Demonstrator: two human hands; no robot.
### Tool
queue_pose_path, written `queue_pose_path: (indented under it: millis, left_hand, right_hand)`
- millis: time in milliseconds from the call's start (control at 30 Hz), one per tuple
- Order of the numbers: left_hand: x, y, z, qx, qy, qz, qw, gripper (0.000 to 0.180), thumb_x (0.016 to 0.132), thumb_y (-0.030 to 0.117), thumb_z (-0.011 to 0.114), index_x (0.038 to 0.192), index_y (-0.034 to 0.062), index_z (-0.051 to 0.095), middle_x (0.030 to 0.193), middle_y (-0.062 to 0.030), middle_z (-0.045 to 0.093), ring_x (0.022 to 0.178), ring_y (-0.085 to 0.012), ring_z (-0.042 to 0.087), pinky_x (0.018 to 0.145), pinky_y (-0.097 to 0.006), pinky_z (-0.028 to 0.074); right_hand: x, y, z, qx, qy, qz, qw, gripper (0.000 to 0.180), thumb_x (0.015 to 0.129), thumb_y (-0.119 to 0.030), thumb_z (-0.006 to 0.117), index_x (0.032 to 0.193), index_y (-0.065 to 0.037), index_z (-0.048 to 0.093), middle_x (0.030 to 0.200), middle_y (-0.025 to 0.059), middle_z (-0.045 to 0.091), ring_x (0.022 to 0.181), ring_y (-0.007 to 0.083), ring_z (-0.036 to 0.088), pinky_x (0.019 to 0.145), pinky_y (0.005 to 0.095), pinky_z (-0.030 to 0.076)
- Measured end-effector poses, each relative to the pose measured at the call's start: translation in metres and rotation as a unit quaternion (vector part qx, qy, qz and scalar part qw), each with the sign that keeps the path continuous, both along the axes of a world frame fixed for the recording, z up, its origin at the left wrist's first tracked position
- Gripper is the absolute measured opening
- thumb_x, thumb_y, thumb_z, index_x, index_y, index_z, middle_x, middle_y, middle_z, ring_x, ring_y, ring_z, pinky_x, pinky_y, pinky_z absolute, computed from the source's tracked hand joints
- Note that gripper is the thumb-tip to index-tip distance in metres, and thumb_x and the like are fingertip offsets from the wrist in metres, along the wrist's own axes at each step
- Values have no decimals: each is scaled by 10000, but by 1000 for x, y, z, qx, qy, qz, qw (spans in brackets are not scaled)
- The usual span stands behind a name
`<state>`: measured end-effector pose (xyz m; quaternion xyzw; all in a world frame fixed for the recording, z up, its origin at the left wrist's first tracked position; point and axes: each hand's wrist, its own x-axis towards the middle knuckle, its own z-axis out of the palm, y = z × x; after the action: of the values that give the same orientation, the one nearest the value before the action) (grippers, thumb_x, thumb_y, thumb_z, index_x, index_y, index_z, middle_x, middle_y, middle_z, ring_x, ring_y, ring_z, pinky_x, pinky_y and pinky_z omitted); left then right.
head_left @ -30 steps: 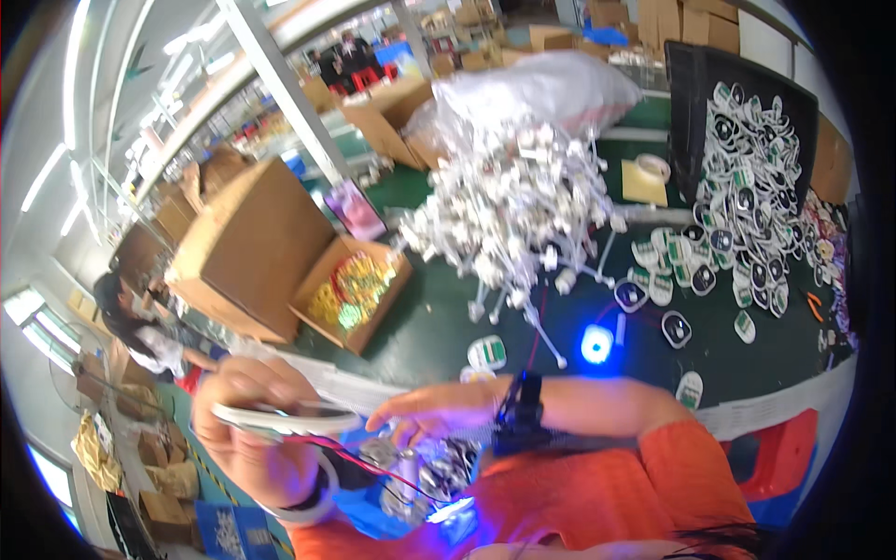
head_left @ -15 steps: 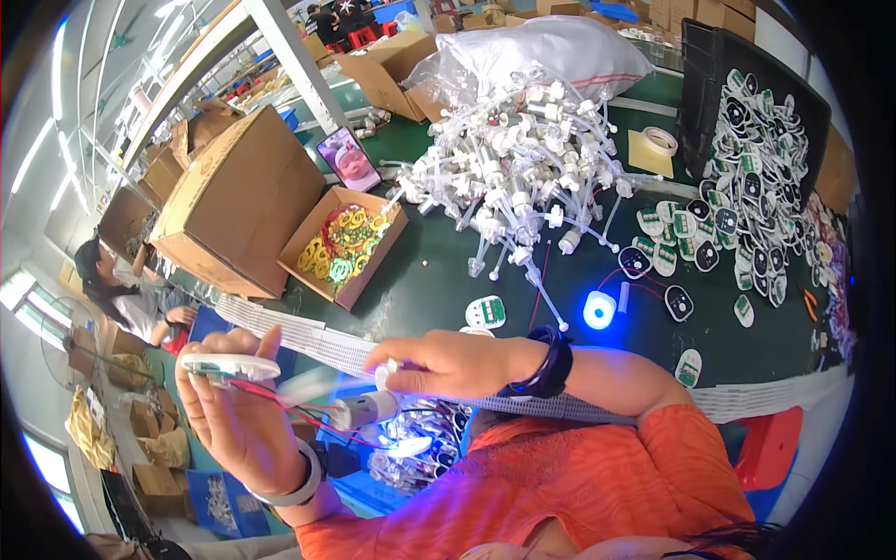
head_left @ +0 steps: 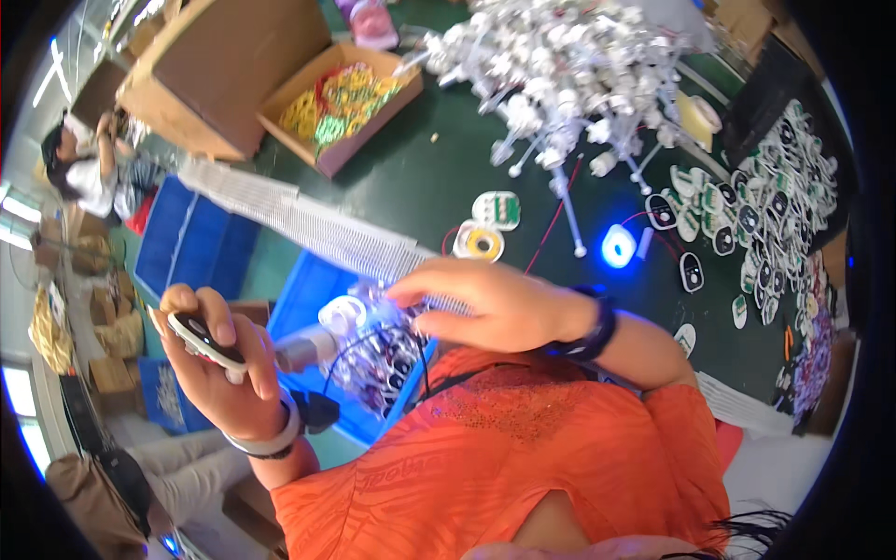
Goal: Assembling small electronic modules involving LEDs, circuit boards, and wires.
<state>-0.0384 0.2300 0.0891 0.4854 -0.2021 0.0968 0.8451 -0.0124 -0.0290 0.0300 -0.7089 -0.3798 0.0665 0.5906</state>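
My left hand (head_left: 224, 378) is closed around an oval white casing (head_left: 203, 343) with a glossy black face, gripped between thumb and fingers. Beside its palm is a blurred grey cylinder (head_left: 308, 348); whether it hangs by wires or lies against the hand, I cannot tell. My right hand (head_left: 504, 303) reaches in from the right with thumb and forefinger apart, nothing visible between them. Under it, a blue bin (head_left: 303, 294) contains a tangle of similar white and black parts with wires (head_left: 373, 364). A white ring-shaped piece (head_left: 343, 315) lies near the fingertips, blurred.
White fittings with clear tubes (head_left: 569, 65) are heaped on the green table. To the right lie a glowing blue lamp (head_left: 618, 246) and many oval panels (head_left: 784, 205). Far left are a carton box (head_left: 219, 70), a tray of coloured wire rings (head_left: 341, 107) and a seated person (head_left: 93, 173).
The view has tilted down, showing more of the blue bin. My left hand has turned the casing, its black face now showing. My right hand no longer shows the white fitting.
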Motion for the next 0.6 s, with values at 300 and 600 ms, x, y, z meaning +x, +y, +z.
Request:
queue_pose_path:
  millis: [300,600]
  left_hand:
    - [13,57,-112,188,215,206,936,514,1040,461,285,1001,32,566,624,-37,494,403,-99,393,357,-226,314]
    - [13,68,-144,218,247,189,925,389,1038,407,369,925,62,510,724,-52,494,470,-116,490,366,-216,306]
  right_hand:
    - [-13,-82,17,-132,228,62,963,237,918,-108,589,1116,12,637,983,114,673,919,202,637,833,307,485]
    - [-10,-78,-9,-100,262,10,960,236,949,-169,563,1069,23,629,944,99,675,879,184,654,797,301,506]
